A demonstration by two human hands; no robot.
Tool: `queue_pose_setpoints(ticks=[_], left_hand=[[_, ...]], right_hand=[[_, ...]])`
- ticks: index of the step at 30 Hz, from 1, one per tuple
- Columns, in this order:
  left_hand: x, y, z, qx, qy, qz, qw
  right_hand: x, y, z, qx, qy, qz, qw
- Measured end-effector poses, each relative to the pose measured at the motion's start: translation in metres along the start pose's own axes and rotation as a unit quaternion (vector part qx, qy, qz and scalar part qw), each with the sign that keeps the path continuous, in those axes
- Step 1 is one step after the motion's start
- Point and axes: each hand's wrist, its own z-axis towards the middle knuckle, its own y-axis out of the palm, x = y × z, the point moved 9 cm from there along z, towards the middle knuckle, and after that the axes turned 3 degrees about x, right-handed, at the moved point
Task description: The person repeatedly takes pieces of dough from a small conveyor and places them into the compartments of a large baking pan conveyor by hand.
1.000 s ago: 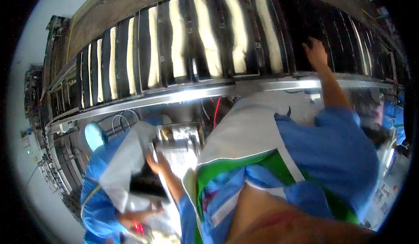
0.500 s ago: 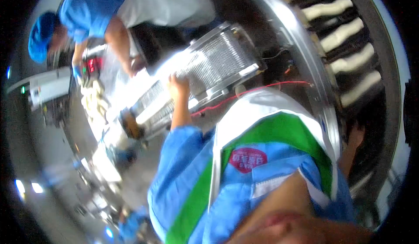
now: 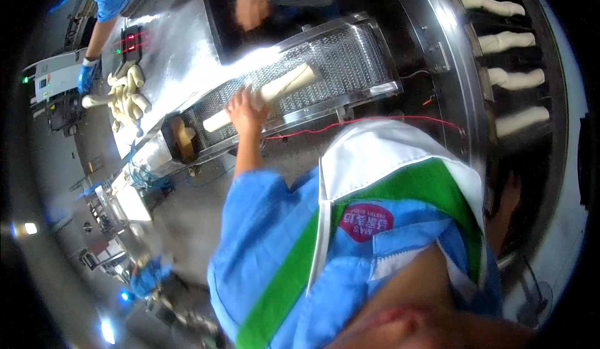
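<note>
A long pale dough roll [image 3: 289, 82] lies slantwise on the metal mesh belt [image 3: 356, 49] in front of me. My left hand [image 3: 247, 113] lies across its middle with the fingers curved over it, slightly blurred; the dough shows on both sides of the hand. To my right, my right hand [image 3: 511, 189] is in shadow, low beside the dark trays, and its fingers are too dim to make out. Above it, several pale dough strips [image 3: 515, 79] rest in the grooves of a dark tray [image 3: 531, 146].
A co-worker's bare hand [image 3: 252, 10] is beyond the belt; their blue-gloved hand [image 3: 86, 77] is near a dough pile [image 3: 128, 99] on a shiny table [image 3: 181, 43]. A red cord [image 3: 375, 123] runs along the belt's near side. A curved metal rim [image 3: 459, 43] stands at right.
The dough roll now shows clearly under my left hand on the belt, where I could not make it out before. My view has shifted, and the co-worker's bare hand has moved.
</note>
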Motion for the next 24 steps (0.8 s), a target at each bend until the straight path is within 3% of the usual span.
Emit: queue_pose_setpoints(ticks=[3,8,9,11,13,14,15,16,17,19,21,23,24], left_hand=[[-0.036,-0.013,-0.007,-0.012,-0.049,0.016,0.999],[-0.090,-0.023,-0.013,-0.019,-0.066,0.038,0.997],[-0.092,-0.025,-0.012,-0.028,-0.059,0.039,0.997],[-0.106,0.007,-0.014,-0.061,-0.009,-0.001,0.998],[-0.105,0.003,-0.015,-0.086,0.031,-0.025,0.995],[-0.114,0.018,-0.008,-0.095,0.063,-0.028,0.993],[-0.109,0.021,-0.006,-0.085,0.093,0.009,0.992],[-0.106,0.013,-0.011,-0.103,0.072,0.031,0.992],[-0.098,0.025,-0.006,-0.084,0.118,0.050,0.988],[-0.092,0.031,-0.003,-0.178,0.069,0.092,0.977],[-0.076,0.026,-0.003,-0.205,0.103,0.105,0.968],[-0.068,0.011,-0.004,-0.331,-0.006,-0.005,0.944],[-0.067,0.010,0.006,-0.305,-0.034,-0.187,0.933]], right_hand=[[0.000,-0.021,-0.011,0.068,0.028,0.082,0.994],[0.023,-0.027,-0.034,0.057,0.081,0.069,0.993],[0.026,-0.029,-0.041,0.032,0.121,0.093,0.988],[0.027,-0.019,-0.037,0.049,0.080,0.079,0.992],[-0.006,-0.041,-0.051,0.059,0.100,0.104,0.988],[-0.035,-0.056,-0.059,0.050,0.100,0.237,0.965],[-0.020,-0.045,-0.048,0.055,0.098,0.117,0.987],[-0.042,-0.057,-0.048,0.044,0.120,0.149,0.981],[-0.051,-0.066,-0.058,0.036,0.156,0.134,0.978],[-0.047,-0.062,-0.055,0.027,0.185,0.136,0.973],[-0.056,-0.052,-0.048,-0.004,0.110,0.139,0.984],[-0.052,-0.043,-0.048,0.020,0.102,0.143,0.984],[-0.068,-0.079,-0.061,0.036,0.072,0.088,0.993]])
